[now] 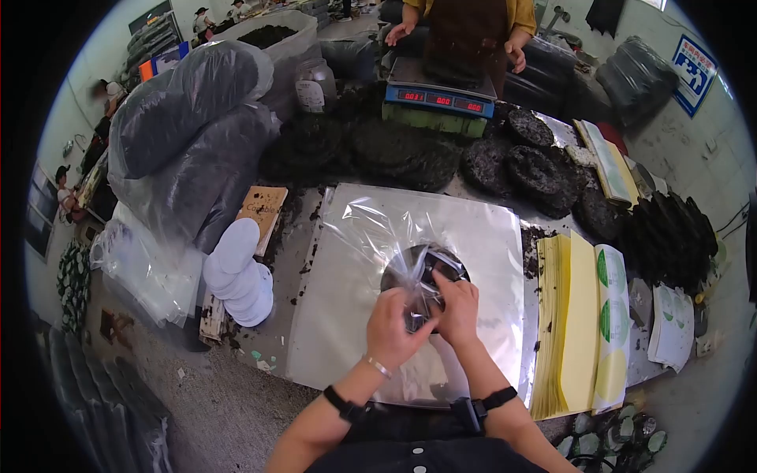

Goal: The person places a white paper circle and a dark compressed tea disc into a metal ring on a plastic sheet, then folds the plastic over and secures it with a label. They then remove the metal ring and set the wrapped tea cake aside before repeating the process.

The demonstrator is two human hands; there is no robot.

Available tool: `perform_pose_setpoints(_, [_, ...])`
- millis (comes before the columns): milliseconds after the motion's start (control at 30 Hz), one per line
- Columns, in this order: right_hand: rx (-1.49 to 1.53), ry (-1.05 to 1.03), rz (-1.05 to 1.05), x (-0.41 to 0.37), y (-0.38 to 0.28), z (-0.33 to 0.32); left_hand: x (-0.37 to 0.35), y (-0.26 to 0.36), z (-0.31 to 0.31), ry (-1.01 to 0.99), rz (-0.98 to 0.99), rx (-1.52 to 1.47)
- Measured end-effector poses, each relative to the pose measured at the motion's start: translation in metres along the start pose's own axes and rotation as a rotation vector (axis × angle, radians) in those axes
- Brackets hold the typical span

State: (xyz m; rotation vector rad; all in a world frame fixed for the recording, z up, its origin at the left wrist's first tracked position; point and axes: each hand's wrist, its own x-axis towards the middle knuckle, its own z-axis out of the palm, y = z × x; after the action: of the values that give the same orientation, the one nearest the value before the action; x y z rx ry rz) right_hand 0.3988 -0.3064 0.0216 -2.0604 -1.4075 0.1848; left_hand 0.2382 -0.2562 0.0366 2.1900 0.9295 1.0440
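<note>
In the head view a dark round cake (394,264) lies on a stack of clear film sheets (339,315) in front of me. Shiny plastic film (371,225) rises around the cake and is bunched over its top. My left hand (392,325) is closed on the gathered film at the cake's near left side, its fingertips partly hidden. From the right, my right hand (457,309) has its fingers bent and its thumb pressing into the film over the cake.
White paper discs (240,276) lie left, beside filled plastic bags (189,110). Yellow paper sheets (579,323) and printed wrappers (611,315) lie right. Dark round cakes (540,177) and a digital scale (438,98) stand behind; another person (465,39) is across the table.
</note>
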Motion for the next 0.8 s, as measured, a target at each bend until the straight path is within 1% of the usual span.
perform_pose_setpoints(33, [-0.002, -0.001, 0.002, 0.002, 0.002, -0.003, 0.026, -0.002, 0.014, -0.11, 0.086, 0.171])
perform_pose_setpoints(100, [0.127, -0.013, -0.117, 0.005, 0.004, -0.015, 0.051, -0.024, 0.05, -0.462, -0.12, 0.437])
perform_pose_setpoints(133, [0.128, -0.017, -0.104, 0.004, -0.004, -0.022, 0.051, -0.024, 0.057, -0.476, -0.121, 0.435])
perform_pose_setpoints(200, [0.406, 0.004, -0.062, 0.014, -0.024, -0.038, 0.06, -0.027, 0.073, -0.701, -0.122, 0.546])
perform_pose_setpoints(233, [0.549, 0.007, -0.029, 0.015, -0.031, -0.036, 0.052, -0.033, 0.072, -0.705, -0.068, 0.516])
perform_pose_setpoints(267, [0.412, -0.118, -0.022, 0.018, -0.025, -0.009, 0.044, -0.039, 0.072, -0.709, -0.014, 0.487])
perform_pose_setpoints(300, [0.248, -0.206, -0.066, 0.021, -0.009, 0.011, 0.04, -0.032, 0.047, -0.638, 0.103, 0.399])
perform_pose_setpoints(333, [0.186, -0.242, -0.057, 0.023, -0.01, 0.012, 0.036, -0.024, 0.022, -0.57, 0.224, 0.319])
perform_pose_setpoints(367, [0.12, -0.275, -0.057, 0.024, -0.01, 0.012, 0.041, -0.015, -0.019, -0.506, 0.377, 0.15])
perform_pose_setpoints(400, [-0.068, -0.279, -0.13, 0.021, -0.011, 0.017, 0.021, -0.038, -0.041, -0.411, 0.37, 0.083])
perform_pose_setpoints(433, [-0.171, -0.244, -0.159, 0.018, -0.013, 0.022, 0.006, -0.058, -0.052, -0.327, 0.361, 0.009])
perform_pose_setpoints(467, [-0.17, -0.265, -0.148, 0.023, -0.013, 0.02, 0.025, -0.062, -0.046, -0.348, 0.347, 0.001])
perform_pose_setpoints(500, [-0.163, -0.305, -0.141, 0.023, -0.014, 0.019, 0.043, -0.072, -0.035, -0.206, -0.001, -0.2])
perform_pose_setpoints(567, [-0.134, -0.358, -0.15, 0.023, -0.014, 0.013, 0.078, -0.081, -0.015, -0.034, -0.379, -0.374])
perform_pose_setpoints(600, [-0.116, -0.356, -0.166, 0.03, -0.012, 0.012, 0.107, -0.075, -0.005, -0.288, -0.537, -0.614])
perform_pose_setpoints(633, [-0.112, -0.355, -0.161, 0.037, -0.009, 0.009, 0.118, -0.076, 0.003, -0.431, -0.609, -0.747])
perform_pose_setpoints(667, [-0.047, -0.427, -0.153, 0.04, -0.004, 0.004, 0.13, -0.076, 0.01, -0.576, -0.691, -0.858])
perform_pose_setpoints(700, [0.02, -0.503, -0.14, 0.038, 0.002, 0.0, 0.131, -0.077, 0.018, -0.65, -0.228, -0.628])
perform_pose_setpoints(733, [0.058, -0.438, -0.169, 0.035, 0.01, 0.0, 0.132, -0.076, 0.023, -0.692, 0.005, -0.507])
perform_pose_setpoints(767, [0.054, -0.439, -0.156, 0.032, 0.016, -0.001, 0.133, -0.075, 0.028, -0.694, 0.236, -0.397])
perform_pose_setpoints(800, [0.274, -0.247, -0.189, 0.028, 0.021, -0.001, 0.13, -0.069, 0.024, -0.581, 0.354, -0.329])
